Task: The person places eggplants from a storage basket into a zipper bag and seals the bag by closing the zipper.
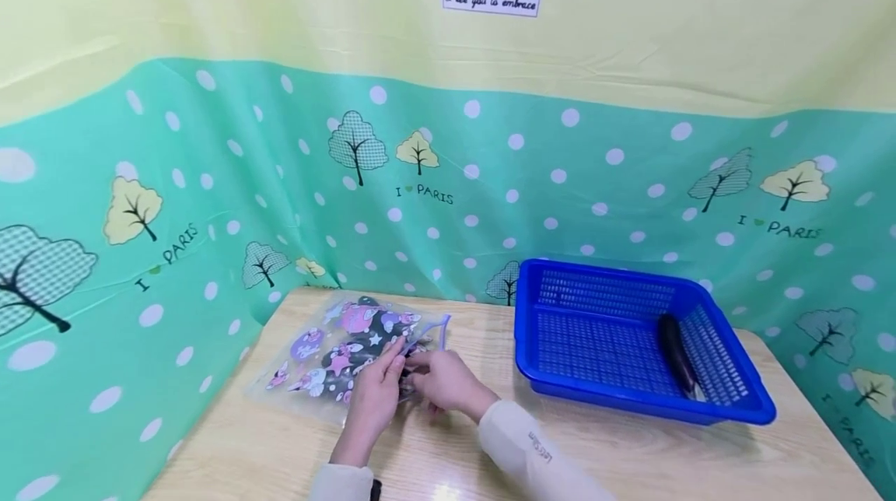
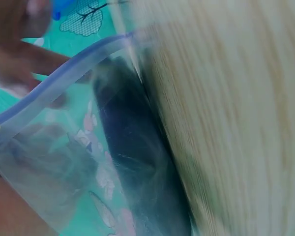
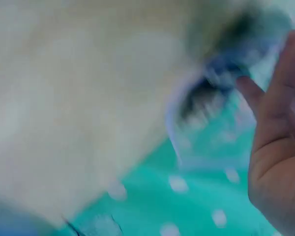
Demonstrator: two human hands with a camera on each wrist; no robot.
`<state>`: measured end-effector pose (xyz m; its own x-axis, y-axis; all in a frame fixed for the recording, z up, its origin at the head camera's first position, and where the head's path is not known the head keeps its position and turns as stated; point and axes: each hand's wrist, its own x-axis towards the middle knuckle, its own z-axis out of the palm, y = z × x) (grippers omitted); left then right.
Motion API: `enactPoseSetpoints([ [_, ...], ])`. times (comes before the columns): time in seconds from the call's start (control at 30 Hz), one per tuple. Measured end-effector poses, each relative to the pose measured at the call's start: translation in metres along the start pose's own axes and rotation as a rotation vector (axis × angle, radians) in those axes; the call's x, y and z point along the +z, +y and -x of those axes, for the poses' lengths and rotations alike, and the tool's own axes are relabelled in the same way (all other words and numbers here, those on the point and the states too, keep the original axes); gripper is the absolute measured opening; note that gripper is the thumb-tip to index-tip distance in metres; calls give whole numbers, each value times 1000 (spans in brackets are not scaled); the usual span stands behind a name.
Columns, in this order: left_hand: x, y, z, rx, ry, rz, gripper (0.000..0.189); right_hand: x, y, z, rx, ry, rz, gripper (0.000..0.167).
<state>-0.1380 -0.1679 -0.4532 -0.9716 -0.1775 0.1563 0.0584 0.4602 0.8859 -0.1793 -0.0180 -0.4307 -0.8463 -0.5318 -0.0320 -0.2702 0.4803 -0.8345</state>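
A clear zip bag (image 1: 311,349) printed with pink and purple cartoon figures lies on the left of the table, its lilac zip edge (image 2: 64,71) towards my hands. Dark, long shapes fill it; one looks like an eggplant (image 2: 137,147) through the plastic in the left wrist view. My left hand (image 1: 373,398) grips the bag near its mouth, thumb on top. My right hand (image 1: 448,383) pinches the same edge from the right, one finger showing through the plastic in the left wrist view. The right wrist view is blurred around the bag, with the right thumb (image 3: 250,93) reaching towards it.
A blue plastic basket (image 1: 602,388) stands on the right of the wooden table (image 1: 448,454). One eggplant (image 1: 675,353) leans along its right inner side. A green and yellow printed curtain (image 1: 595,197) hangs close behind and beside the table.
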Motion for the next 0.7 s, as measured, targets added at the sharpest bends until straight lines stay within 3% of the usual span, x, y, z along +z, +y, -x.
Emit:
enactPoseSetpoints([
  [0.17,0,-1,0,-37,-12,-1,39,-66,-21,21,-28,65,39,31],
  [0.27,-1,-1,-1,-33,-16,3,39,-116,-20,35,-3,95,134,31],
  [0.37,-2,-1,-2,-27,-21,-6,39,-164,-2,46,119,108,333,34],
  [0.5,-2,0,-2,-31,-23,-10,39,-221,42,64,360,61,553,28],
  [0.6,-3,3,0,-27,-24,-10,39,-256,72,84,551,14,620,32],
  [0.7,-2,5,1,-26,-35,-11,39,-281,90,103,690,-12,646,49],
])
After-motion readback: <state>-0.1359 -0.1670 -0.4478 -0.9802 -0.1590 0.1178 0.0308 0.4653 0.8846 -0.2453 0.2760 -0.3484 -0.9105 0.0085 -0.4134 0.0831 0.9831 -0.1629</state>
